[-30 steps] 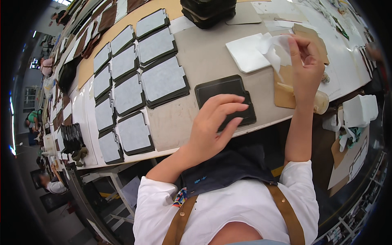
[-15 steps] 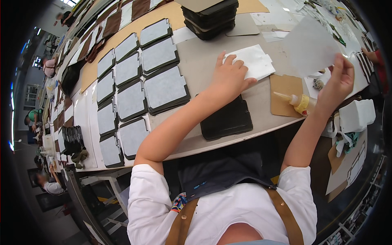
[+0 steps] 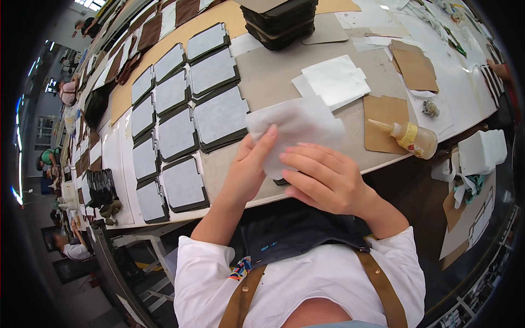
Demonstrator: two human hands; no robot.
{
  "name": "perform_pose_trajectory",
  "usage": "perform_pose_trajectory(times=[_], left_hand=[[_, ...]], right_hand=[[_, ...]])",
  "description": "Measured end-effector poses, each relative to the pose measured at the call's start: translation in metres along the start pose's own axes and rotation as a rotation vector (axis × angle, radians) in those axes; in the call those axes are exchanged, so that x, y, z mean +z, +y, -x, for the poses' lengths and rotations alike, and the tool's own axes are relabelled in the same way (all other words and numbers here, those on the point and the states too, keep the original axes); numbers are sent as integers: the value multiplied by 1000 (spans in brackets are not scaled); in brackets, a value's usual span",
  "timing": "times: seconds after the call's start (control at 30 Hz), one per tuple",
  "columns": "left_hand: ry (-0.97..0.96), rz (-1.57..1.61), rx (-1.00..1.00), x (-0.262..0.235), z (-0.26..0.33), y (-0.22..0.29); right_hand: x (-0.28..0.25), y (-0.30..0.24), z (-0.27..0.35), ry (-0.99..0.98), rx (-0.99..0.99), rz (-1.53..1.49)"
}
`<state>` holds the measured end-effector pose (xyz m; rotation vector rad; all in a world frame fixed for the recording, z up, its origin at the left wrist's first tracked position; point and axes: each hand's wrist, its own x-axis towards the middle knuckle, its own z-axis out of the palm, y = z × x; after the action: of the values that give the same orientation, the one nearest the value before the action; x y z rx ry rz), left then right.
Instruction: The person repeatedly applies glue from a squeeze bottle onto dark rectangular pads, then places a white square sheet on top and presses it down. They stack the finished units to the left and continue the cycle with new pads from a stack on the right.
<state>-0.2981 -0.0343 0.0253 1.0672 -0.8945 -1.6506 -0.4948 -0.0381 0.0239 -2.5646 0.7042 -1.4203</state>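
Sheet: I am holding one thin white sheet [image 3: 298, 117] between my hands, above the near edge of the table [image 3: 262, 195]; it is reaching forward and to both sides of my fingers.
Left grip: my left hand [image 3: 247, 169] is grasping the sheet at its near left part, thumb lying on top; the fingers beneath are hiding from view.
Right grip: my right hand [image 3: 328, 177] is lying over the near right part, fingers bent and pointing left; whether they are pinching it or only resting on it, I cannot tell.
Nearer hand: both are touching the sheet, so neither is standing closer.
Long axis: my hands are covering the near edge, so I cannot tell which side is longer.
Dark piece: a bit of a dark flat piece [image 3: 280, 182] is showing below the sheet, between my hands, near my right fingertips; whether sheet and piece are touching, I cannot tell.
White stack: more white sheets [image 3: 336, 83] are lying just beyond, ahead and to the right.
Covered panels: dark panels with pale tops [image 3: 221, 117] are lying in rows to my left.
Bottle: a glue bottle [image 3: 418, 140] is lying to my right, beside brown card [image 3: 383, 131].
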Motion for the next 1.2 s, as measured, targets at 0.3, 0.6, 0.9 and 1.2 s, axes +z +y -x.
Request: perform_pose_trajectory(times=[0.3, 0.6, 0.9, 1.2], left_hand=[[203, 106, 198, -67, 48, 3], [158, 131, 148, -62, 44, -13], [-47, 233, 75, -31, 25, -28], [92, -313, 93, -25, 11, -35]], right_hand=[[-16, 95, 23, -224, 561, 256], [6, 124, 21, -225, 570, 310], [0, 25, 27, -71, 1022, -1074], [9, 11, 39, 75, 1055, -555]])
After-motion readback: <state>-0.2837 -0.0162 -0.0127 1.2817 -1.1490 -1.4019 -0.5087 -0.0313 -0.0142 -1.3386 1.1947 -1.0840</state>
